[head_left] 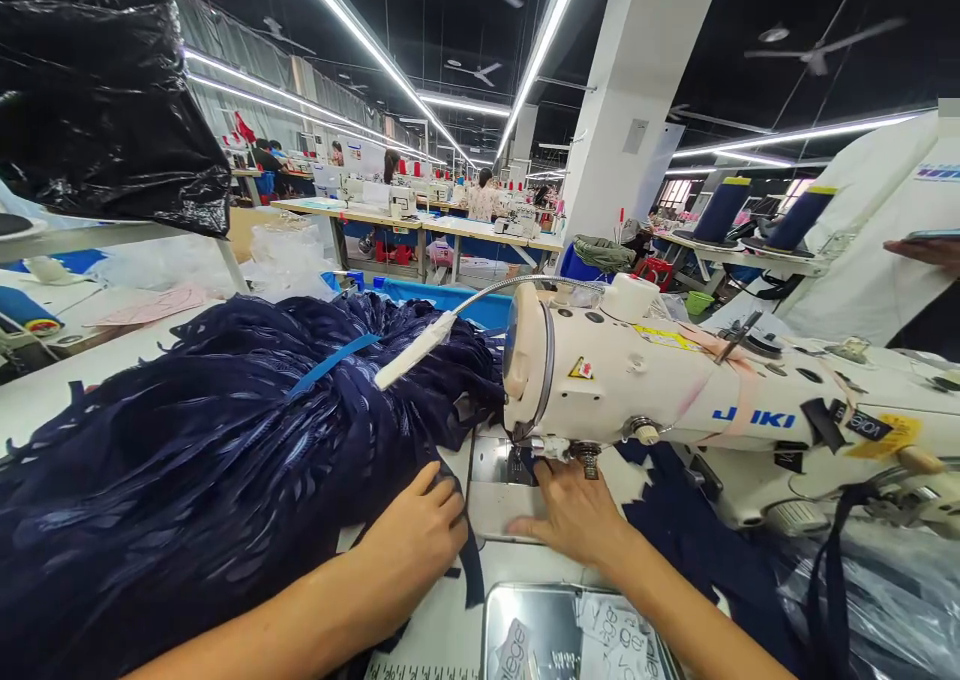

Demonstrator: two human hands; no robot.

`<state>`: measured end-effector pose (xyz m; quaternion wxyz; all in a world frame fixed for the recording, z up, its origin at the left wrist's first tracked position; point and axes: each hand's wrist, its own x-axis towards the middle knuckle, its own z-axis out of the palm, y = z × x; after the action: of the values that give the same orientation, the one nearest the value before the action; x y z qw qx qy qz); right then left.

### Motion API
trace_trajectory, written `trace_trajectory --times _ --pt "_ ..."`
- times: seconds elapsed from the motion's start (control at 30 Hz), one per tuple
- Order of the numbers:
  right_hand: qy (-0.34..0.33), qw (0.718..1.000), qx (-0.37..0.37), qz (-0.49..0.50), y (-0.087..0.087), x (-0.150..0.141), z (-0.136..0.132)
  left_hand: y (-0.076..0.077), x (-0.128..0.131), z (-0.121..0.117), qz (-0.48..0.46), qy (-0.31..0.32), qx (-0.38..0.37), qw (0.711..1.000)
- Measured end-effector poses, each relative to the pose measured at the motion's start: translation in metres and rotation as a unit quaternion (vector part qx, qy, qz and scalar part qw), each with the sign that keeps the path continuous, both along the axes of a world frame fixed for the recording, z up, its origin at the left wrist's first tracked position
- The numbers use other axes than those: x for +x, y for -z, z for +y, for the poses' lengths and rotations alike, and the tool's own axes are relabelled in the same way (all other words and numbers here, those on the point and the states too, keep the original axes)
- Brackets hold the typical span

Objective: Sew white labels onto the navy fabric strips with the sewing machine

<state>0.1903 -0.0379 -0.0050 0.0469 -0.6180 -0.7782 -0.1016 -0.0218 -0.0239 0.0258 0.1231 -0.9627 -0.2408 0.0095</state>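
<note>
from my remote seat, through the one head camera, i count two bare hands at one sewing machine [600, 360]. the left hand [431, 515] sits at the right edge of one big navy pile [247, 460], fingers bent, beside one loose navy strip [471, 565] that hangs past its knuckles; i cannot tell whether it grips that strip. the right hand [577, 505] lies palm down by the needle plate [495, 470], its fingertips partly hidden under the machine's head; i cannot tell whether they pinch anything.

the pile covers much of the worktop [431, 630] on the left, too tangled for me to count its pieces, with one blue band [334, 365] lying across it. one white lamp [416, 352] on one bent neck hangs over the pile, just left of the machine. a second, smaller navy heap [694, 535] lies to the right of the right hand.

nearest me, between the forearms, i see one metal tray [551, 615] with at least two printed papers [619, 645] in it. behind the machine at right stand two navy thread cones [722, 210] with yellow tops. at upper left hangs one black bag [105, 100].
</note>
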Motion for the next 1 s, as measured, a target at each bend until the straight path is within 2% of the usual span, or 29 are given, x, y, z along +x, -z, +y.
trace_trajectory --times 0.1,0.23,0.33,0.4,0.5,0.57,0.63,0.73,0.83,0.93,1.0 --pt "-0.04 0.998 -0.051 0.022 -0.014 0.007 -0.005 0.001 -0.008 -0.004 -0.027 0.029 -0.003 0.999" --pt "-0.049 0.996 -0.02 0.065 -0.021 0.04 -0.017 0.006 -0.006 -0.001 -0.038 0.055 -0.005 0.998" --pt "-0.082 0.986 -0.015 0.145 -0.029 0.058 -0.04 0.009 -0.006 0.002 -0.07 0.064 -0.022 0.995" --pt "-0.13 0.974 -0.048 0.18 -0.037 0.06 -0.059 0.006 -0.005 0.002 -0.107 0.054 -0.054 0.991" --pt "-0.209 0.956 -0.125 0.165 -0.046 0.051 -0.082 -0.003 0.007 -0.002 -0.19 0.01 -0.117 0.975" --pt "-0.213 0.956 -0.154 0.132 -0.045 0.044 -0.09 -0.005 0.024 -0.004 -0.253 -0.019 -0.154 0.955" --pt "-0.176 0.968 -0.149 0.101 -0.039 0.039 -0.093 -0.002 0.042 0.0 -0.298 -0.046 -0.196 0.933" --pt "-0.133 0.978 -0.13 0.091 -0.026 0.037 -0.094 0.012 0.062 0.013 -0.315 -0.09 -0.263 0.907" --pt "-0.127 0.977 -0.126 0.112 -0.019 0.039 -0.096 0.025 0.064 0.026 -0.313 -0.116 -0.294 0.896" --pt "-0.167 0.976 -0.093 0.103 -0.02 0.04 -0.099 0.028 0.058 0.03 -0.33 -0.129 -0.321 0.878" --pt "-0.221 0.969 -0.07 0.087 -0.022 0.039 -0.099 0.025 0.054 0.03 -0.359 -0.139 -0.355 0.852"
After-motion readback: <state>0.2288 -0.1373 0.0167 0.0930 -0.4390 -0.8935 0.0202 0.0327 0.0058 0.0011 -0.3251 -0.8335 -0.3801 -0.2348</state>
